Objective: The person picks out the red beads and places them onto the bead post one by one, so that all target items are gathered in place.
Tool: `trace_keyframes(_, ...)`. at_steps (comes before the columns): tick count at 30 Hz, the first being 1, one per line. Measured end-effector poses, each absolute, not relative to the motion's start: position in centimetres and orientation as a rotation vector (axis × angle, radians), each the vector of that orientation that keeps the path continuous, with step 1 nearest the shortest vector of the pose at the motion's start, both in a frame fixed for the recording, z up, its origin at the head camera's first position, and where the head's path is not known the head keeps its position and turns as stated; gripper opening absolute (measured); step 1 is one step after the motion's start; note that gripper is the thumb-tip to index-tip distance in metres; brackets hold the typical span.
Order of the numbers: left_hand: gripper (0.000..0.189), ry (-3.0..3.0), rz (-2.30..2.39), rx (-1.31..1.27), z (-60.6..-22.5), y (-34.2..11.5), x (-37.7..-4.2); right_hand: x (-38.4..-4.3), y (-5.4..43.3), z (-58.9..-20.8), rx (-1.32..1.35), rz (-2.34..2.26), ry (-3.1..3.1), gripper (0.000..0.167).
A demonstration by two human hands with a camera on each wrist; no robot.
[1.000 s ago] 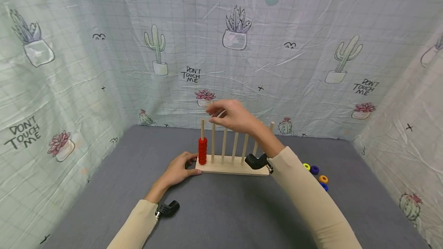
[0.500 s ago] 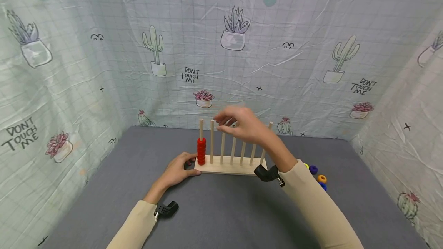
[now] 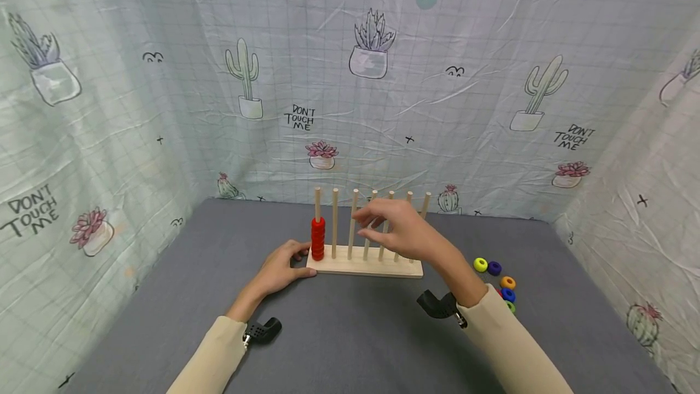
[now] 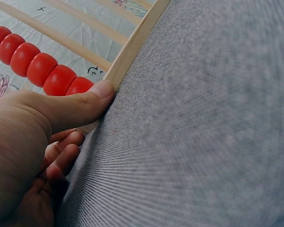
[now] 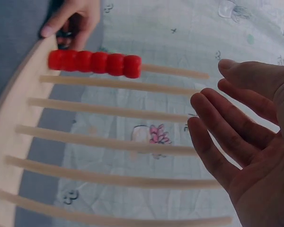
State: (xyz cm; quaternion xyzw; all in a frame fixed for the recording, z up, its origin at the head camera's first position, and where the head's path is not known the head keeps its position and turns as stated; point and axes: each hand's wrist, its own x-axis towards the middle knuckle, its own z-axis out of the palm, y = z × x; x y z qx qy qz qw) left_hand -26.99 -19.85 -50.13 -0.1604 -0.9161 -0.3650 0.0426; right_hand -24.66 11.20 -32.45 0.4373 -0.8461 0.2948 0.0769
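A wooden peg rack (image 3: pixel 369 268) with a row of upright pegs stands on the grey table. Its leftmost peg carries a stack of several red beads (image 3: pixel 318 239), with bare wood showing above them. My left hand (image 3: pixel 279 269) grips the left end of the base. In the left wrist view the thumb (image 4: pixel 87 101) presses on the base's edge beside the lowest red bead, and the other fingers lie partly hidden behind. My right hand (image 3: pixel 401 230) hovers in front of the middle pegs, fingers loosely bent and nothing held; the right wrist view shows a bare palm (image 5: pixel 265 184).
Loose beads lie to the right of the rack: yellow (image 3: pixel 480 265), purple (image 3: pixel 494 268), orange (image 3: pixel 508 283), blue (image 3: pixel 508 295) and green (image 3: pixel 511 307). A bit of red shows by the right sleeve. A cactus-patterned cloth (image 3: pixel 306 47) hangs behind the table.
My right hand has moved down and to the right, away from the tops of the left pegs, uncovering more pegs and loose beads. My left hand stays on the rack's end.
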Motion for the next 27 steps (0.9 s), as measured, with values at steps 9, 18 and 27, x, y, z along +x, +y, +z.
trace_keyframes(9,0.073,-2.811,-1.111,-0.493,-50.3,-19.9,-27.2,-23.7,13.4,-35.8,1.277,0.881,-2.596,0.027)
trace_keyframes(18,0.073,-2.811,-1.104,-0.498,-50.4,-20.0,-27.2,-23.5,15.7,-38.8,1.213,0.932,-2.662,0.026)
trace_keyframes(27,0.072,-2.813,-1.107,-0.494,-50.1,-19.9,-27.0,-23.4,17.6,-40.7,1.170,0.947,-2.728,0.026)
